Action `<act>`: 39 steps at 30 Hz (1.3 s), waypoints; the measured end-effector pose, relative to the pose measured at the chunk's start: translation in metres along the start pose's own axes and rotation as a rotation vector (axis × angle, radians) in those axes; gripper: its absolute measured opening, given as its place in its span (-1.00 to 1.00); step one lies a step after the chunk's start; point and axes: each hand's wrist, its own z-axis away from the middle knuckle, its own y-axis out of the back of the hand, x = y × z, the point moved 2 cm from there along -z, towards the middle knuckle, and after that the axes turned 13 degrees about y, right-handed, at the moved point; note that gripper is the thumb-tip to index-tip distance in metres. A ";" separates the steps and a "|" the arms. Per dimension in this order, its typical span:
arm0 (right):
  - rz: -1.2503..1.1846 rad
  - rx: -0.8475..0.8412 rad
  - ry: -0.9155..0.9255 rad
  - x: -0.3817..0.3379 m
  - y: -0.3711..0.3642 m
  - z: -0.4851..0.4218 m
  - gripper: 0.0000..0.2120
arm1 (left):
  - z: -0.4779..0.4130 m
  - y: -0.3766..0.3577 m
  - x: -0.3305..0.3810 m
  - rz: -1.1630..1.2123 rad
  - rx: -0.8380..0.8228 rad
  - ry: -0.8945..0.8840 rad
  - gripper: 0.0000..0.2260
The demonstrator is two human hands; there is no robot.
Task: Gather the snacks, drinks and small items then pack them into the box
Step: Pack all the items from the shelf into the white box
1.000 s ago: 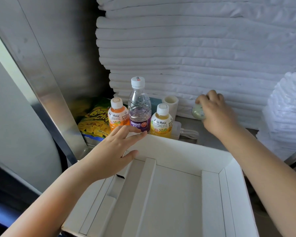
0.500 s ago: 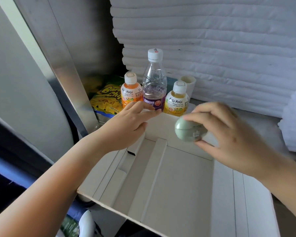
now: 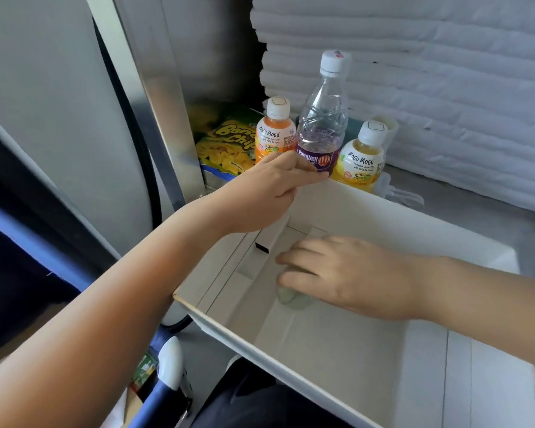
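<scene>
Box [image 3: 399,217], green ball [image 3: 291,297] inside, bottles [image 3: 322,118] just beyond (towels [image 3: 445,88] behind)

Matt white cardboard box [image 3: 368,211]; clear glossy plastic water bottle [image 3: 323,118]; brushed metal frame [image 3: 155,88]; quilted white cloth [image 3: 445,88]

My right grip [image 3: 352,273] has come forward from the back with the pale green round item [image 3: 291,297] and gone down into the box [image 3: 414,217], where it holds the item low near the floor. My left grip [image 3: 269,186], open above the far corner before, now pinches the box's far rim.
</scene>
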 end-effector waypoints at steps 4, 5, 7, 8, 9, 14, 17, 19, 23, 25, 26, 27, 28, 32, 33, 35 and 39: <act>-0.029 -0.090 0.038 -0.002 -0.014 -0.027 -0.48 | 0.002 0.001 0.001 -0.016 0.005 0.001 -0.56; -0.053 -0.101 0.051 -0.002 -0.015 -0.032 -0.46 | 0.003 0.001 0.001 -0.019 0.009 0.001 -0.56; -0.111 -0.103 0.080 0.000 -0.014 -0.042 -0.46 | 0.004 0.001 0.002 -0.018 0.015 -0.005 -0.57; -0.154 -0.103 0.089 0.000 -0.014 -0.046 -0.48 | 0.004 0.001 0.002 -0.016 0.016 -0.005 -0.57; -0.205 -0.108 0.093 -0.001 -0.013 -0.050 -0.48 | 0.004 0.002 0.003 -0.017 0.016 -0.002 -0.57; -0.465 -0.145 0.038 -0.004 -0.011 -0.055 -0.48 | 0.006 0.002 0.005 -0.050 0.019 -0.003 -0.58; -0.616 -0.149 -0.011 0.000 -0.008 -0.052 -0.48 | 0.006 0.002 0.005 -0.034 0.028 -0.004 -0.58; -0.650 -0.154 -0.015 0.003 -0.007 -0.052 -0.50 | 0.006 0.002 0.004 -0.034 0.031 -0.001 -0.58; -0.519 -0.114 0.010 0.002 -0.007 -0.058 -0.52 | 0.005 0.001 0.004 -0.029 0.030 -0.001 -0.58; -0.452 -0.080 0.043 -0.002 -0.008 -0.063 -0.52 | 0.005 0.001 0.005 -0.024 0.030 -0.004 -0.58; -0.441 -0.067 0.063 -0.004 -0.010 -0.065 -0.52 | 0.005 0.001 0.004 -0.020 0.030 -0.006 -0.58; -0.441 -0.059 0.084 -0.006 -0.011 -0.067 -0.52 | 0.005 0.001 0.004 -0.019 0.031 -0.008 -0.58; -0.442 -0.053 0.100 -0.008 -0.013 -0.068 -0.51 | 0.005 0.001 0.003 -0.022 0.034 -0.010 -0.58; -0.515 -0.015 0.097 -0.010 -0.017 -0.063 -0.49 | 0.005 0.001 0.003 -0.045 0.036 -0.021 -0.58; -0.546 -0.003 0.092 -0.008 -0.017 -0.062 -0.49 | 0.005 0.001 0.003 -0.042 0.034 -0.020 -0.58; -0.579 0.015 0.073 -0.005 -0.017 -0.059 -0.51 | 0.005 0.001 0.003 -0.036 0.030 -0.013 -0.58; -0.521 -0.026 0.063 -0.002 -0.019 -0.062 -0.53 | 0.005 0.001 0.003 -0.047 0.026 -0.013 -0.58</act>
